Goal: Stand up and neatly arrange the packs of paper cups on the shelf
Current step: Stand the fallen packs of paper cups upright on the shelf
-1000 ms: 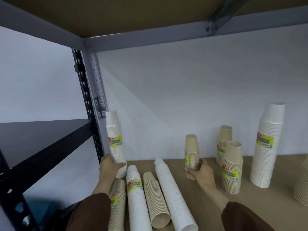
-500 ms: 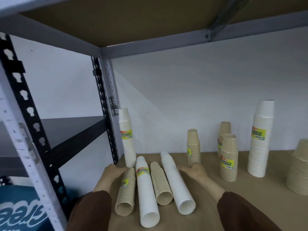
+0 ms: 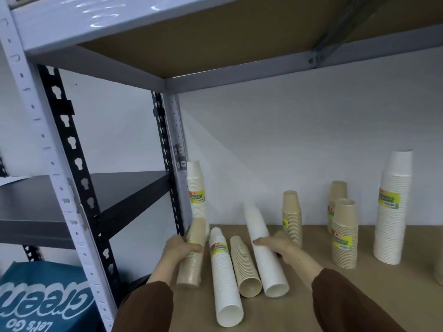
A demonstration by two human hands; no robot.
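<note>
On the brown shelf board [image 3: 311, 305], my left hand [image 3: 181, 248] grips a tan cup pack [image 3: 191, 262] at the far left, its far end lifted. My right hand [image 3: 279, 245] holds a long white cup pack [image 3: 268, 259], tilted up at its far end. Between them lie a white labelled pack [image 3: 225, 276] and a short tan pack [image 3: 245, 267], both on their sides. A white pack [image 3: 197, 190] stands upright in the back left corner. More upright packs stand behind: a tan pack [image 3: 291, 214], two tan packs [image 3: 344, 233] and a tall white pack [image 3: 393, 207].
The grey shelf post [image 3: 178, 164] rises at the back left corner, the upper shelf [image 3: 215, 44] hangs overhead. A black shelf [image 3: 72, 195] sits to the left, a blue bag [image 3: 43, 300] below it. Another tan stack's edge [image 3: 440, 271] shows at far right.
My head has pulled back and the view widened. Both hands left the upright packs and closed on lying packs: left on the tan one, right on the long white one, both now lifted at the far end.
</note>
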